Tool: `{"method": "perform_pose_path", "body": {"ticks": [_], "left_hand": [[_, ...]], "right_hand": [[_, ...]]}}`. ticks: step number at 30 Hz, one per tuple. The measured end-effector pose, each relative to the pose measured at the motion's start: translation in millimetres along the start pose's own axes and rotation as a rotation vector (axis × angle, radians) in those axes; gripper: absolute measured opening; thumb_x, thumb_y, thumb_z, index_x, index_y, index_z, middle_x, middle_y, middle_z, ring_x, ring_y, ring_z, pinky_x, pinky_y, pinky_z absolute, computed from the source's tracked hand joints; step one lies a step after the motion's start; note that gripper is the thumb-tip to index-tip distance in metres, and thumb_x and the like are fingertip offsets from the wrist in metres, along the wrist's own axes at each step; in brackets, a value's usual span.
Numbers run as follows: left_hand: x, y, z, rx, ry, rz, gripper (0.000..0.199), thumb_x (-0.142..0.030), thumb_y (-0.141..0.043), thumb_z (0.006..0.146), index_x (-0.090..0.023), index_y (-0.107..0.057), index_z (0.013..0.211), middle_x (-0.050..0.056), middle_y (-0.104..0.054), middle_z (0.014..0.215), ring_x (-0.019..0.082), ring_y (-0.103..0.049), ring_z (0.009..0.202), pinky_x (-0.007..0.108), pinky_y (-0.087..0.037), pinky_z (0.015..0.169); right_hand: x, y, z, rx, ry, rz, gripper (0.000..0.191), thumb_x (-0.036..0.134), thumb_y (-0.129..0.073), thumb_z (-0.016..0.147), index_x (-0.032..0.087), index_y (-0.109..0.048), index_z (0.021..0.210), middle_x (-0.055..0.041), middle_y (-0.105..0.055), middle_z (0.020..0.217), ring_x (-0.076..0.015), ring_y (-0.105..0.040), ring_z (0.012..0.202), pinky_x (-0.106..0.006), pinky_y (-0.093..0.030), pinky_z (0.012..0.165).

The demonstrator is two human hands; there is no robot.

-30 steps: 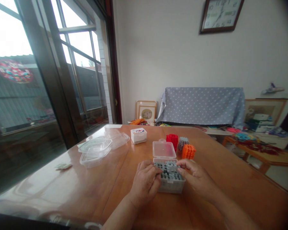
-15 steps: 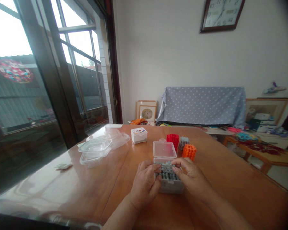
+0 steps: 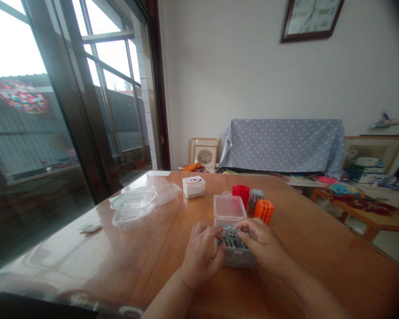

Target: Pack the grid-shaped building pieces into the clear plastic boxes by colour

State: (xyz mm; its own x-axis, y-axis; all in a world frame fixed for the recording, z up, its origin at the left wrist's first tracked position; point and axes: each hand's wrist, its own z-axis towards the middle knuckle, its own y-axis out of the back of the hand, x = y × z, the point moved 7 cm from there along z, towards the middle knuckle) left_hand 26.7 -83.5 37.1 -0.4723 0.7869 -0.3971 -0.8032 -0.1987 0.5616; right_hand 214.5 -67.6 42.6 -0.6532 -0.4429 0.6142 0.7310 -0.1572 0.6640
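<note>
Grey toothed plastic pieces fill a clear plastic box in front of me, its clear lid tipped open at the back. My left hand is at the box's left side, thumb and fingers curled at the left end of a light grey interlocking piece. From the right, my right hand pinches the other end of this piece, over the box. Just behind stand a red block cube, a grey block cube and an orange block cube.
A lidded white box stands farther back on the wooden table. To the left, stacked clear containers lie near some clear lids. A small pale packet is at the left edge.
The light grey piece is tilted a little more upright between my fingers. Both hands stay over the box, and the view has shifted slightly.
</note>
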Motion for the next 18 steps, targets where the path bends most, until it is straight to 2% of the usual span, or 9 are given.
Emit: {"method": "perform_pose_path", "body": {"ticks": [8, 18], "left_hand": [[0.5, -0.5, -0.9, -0.011, 0.003, 0.001, 0.038, -0.017, -0.059, 0.086, -0.024, -0.051, 0.122, 0.007, -0.070, 0.099, 0.027, -0.056, 0.099, 0.045, -0.044, 0.088], [1.4, -1.1, -1.8, -0.013, -0.001, -0.024, 0.038, -0.017, -0.058, 0.087, -0.025, -0.052, 0.123, 0.008, -0.070, 0.100, 0.028, -0.057, 0.100, 0.047, -0.044, 0.089]], "right_hand": [[3.8, -0.4, 5.4, 0.004, 0.075, -0.118, 0.019, 0.039, -0.059, 0.092, 0.030, -0.074, 0.097, -0.0030, -0.072, 0.099, -0.0253, -0.059, 0.098, -0.039, -0.045, 0.086], [3.8, -4.0, 4.4, -0.057, 0.064, -0.140, 0.018, 0.039, -0.061, 0.091, 0.033, -0.076, 0.098, -0.0018, -0.074, 0.092, -0.0257, -0.061, 0.092, -0.039, -0.046, 0.082]]}}
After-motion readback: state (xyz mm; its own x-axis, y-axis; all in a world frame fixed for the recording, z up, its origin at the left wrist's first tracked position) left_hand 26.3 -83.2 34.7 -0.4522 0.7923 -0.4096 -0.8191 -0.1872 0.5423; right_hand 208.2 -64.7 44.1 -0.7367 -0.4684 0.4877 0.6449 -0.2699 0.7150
